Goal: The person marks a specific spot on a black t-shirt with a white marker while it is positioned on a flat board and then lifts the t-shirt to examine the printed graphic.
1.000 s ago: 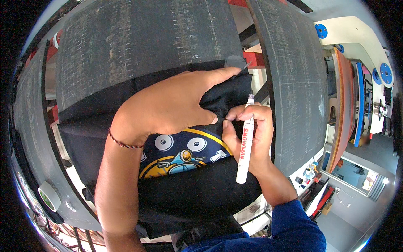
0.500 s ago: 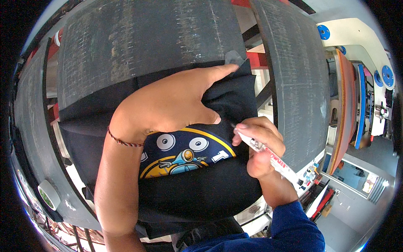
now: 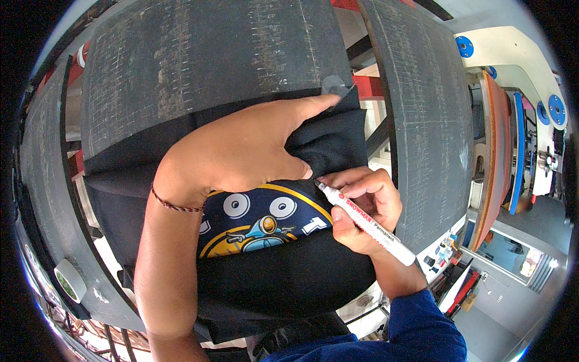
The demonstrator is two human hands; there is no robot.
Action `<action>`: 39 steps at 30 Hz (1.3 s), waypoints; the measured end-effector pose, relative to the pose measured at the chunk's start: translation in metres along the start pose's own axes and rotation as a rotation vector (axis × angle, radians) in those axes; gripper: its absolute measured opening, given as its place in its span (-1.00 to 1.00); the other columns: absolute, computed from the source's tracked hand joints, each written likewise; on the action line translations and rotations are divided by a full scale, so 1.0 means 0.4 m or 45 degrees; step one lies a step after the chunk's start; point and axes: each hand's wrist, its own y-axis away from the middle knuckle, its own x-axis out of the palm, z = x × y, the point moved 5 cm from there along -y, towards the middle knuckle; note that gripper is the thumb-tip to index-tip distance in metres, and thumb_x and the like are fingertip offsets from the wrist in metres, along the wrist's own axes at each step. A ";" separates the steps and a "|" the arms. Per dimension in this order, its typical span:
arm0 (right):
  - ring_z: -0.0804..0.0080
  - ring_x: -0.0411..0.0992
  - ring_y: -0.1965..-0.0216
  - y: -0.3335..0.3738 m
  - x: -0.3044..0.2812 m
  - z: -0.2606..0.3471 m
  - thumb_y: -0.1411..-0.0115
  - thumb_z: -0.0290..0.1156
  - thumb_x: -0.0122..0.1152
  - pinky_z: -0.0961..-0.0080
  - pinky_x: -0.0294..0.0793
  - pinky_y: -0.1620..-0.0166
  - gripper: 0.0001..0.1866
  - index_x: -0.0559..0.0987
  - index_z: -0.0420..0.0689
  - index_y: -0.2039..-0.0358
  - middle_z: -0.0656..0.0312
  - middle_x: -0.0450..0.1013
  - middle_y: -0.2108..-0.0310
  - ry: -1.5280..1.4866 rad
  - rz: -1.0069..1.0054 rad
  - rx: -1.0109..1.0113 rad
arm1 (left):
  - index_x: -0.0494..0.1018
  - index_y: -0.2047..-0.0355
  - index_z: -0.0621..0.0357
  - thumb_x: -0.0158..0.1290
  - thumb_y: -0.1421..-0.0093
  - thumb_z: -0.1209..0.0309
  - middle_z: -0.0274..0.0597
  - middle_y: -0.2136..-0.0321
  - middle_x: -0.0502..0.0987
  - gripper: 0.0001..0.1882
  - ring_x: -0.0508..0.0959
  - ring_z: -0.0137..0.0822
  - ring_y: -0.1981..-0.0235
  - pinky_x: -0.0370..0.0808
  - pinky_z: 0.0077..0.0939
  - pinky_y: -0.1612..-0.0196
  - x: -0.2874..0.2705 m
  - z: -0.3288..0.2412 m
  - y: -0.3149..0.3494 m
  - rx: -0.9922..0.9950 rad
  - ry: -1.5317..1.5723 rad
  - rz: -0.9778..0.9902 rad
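Observation:
Black fabric [image 3: 283, 283] lies over a long dark board, with a fold across its lower part. A round print [image 3: 271, 208] in navy, yellow and light blue, with a scooter on it, shows partly between the fold and my left hand. My left hand [image 3: 241, 145] presses flat on the fabric, thumb and forefinger spread wide, its forefinger tip at the fabric's far right corner. In my right hand [image 3: 374, 208] is a white marker [image 3: 365, 223] with red lettering. Its dark tip points at the fabric close to my left thumb; whether it touches cannot be told.
The worn dark board [image 3: 211, 48] stretches away beyond the fabric. Another dark board [image 3: 428, 120] runs along the right, and one more [image 3: 45, 163] on the left. A roll of tape [image 3: 70, 280] rests at the lower left. White machine parts with blue discs [image 3: 556, 109] stand at the far right.
My right hand has moved slightly left and turned the marker, bringing its tip nearer my left thumb. The left hand has barely shifted.

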 end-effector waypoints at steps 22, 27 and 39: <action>0.29 0.55 0.12 0.004 0.004 -0.003 -0.17 -0.57 0.30 0.37 0.54 -0.01 -0.71 0.35 -0.17 0.20 -0.08 0.51 0.16 0.108 -0.029 0.083 | 0.19 -0.34 0.38 0.19 -0.03 0.46 0.23 -0.26 0.36 -0.16 0.35 -0.07 -0.32 0.18 -0.40 -0.39 -0.001 0.007 -0.001 0.000 -0.004 -0.058; 0.32 0.55 0.14 0.004 0.005 -0.006 -0.18 -0.57 0.30 0.39 0.54 -0.01 -0.70 0.34 -0.16 0.19 -0.08 0.50 0.16 0.114 -0.023 0.050 | 0.20 -0.34 0.38 0.21 -0.03 0.46 0.22 -0.25 0.38 -0.16 0.36 -0.08 -0.31 0.20 -0.41 -0.38 0.001 0.016 0.001 0.023 -0.004 -0.073; 0.27 0.56 0.09 0.010 -0.001 -0.014 -0.18 -0.57 0.28 0.32 0.54 -0.07 -0.71 0.34 -0.16 0.19 -0.09 0.50 0.15 -0.005 -0.063 0.092 | 0.20 -0.34 0.38 0.22 -0.05 0.49 0.21 -0.24 0.39 -0.17 0.38 -0.15 -0.29 0.22 -0.43 -0.36 -0.002 0.006 0.002 -0.018 0.026 -0.057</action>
